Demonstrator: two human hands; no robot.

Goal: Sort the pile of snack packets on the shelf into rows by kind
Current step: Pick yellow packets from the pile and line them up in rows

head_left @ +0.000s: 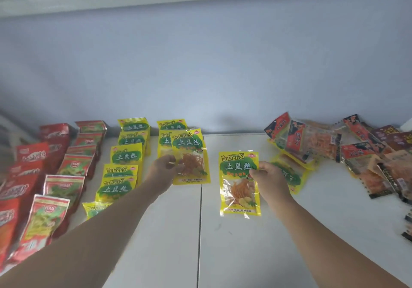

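Along the far left of the white shelf (245, 243), dark red packets (32, 154) run in a line from front to back. Just beside them is a row of red packets with green pictures (75, 165), each overlapping the next. Next comes a row of yellow packets (127, 156) with green labels, also overlapping. The nearest one is partly hidden under the left forearm. A second, shorter yellow row (170, 126) stands near the back wall (200, 64). The left hand (161, 171) reaches over to this row. Its grip is narrow, with thumb and fingers pinching the left edge of a yellow packet (189, 145) at its clear window. This packet is tilted slightly and overlaps the front of the short row. Whether it rests on the row or is held above it cannot be told. A thin seam (200, 220) in the shelf runs from front to back between the two hands. To the right of it, the right hand (270, 176) pinches the right edge of another yellow packet (237, 187), which faces upward with its label toward the back. It is low over the shelf or lying on it. Behind this hand, one more yellow packet (289, 176) lies at the edge of the unsorted pile (323, 145). The pile is a jumble of red, orange and dark packets spreading to the right edge of the view.
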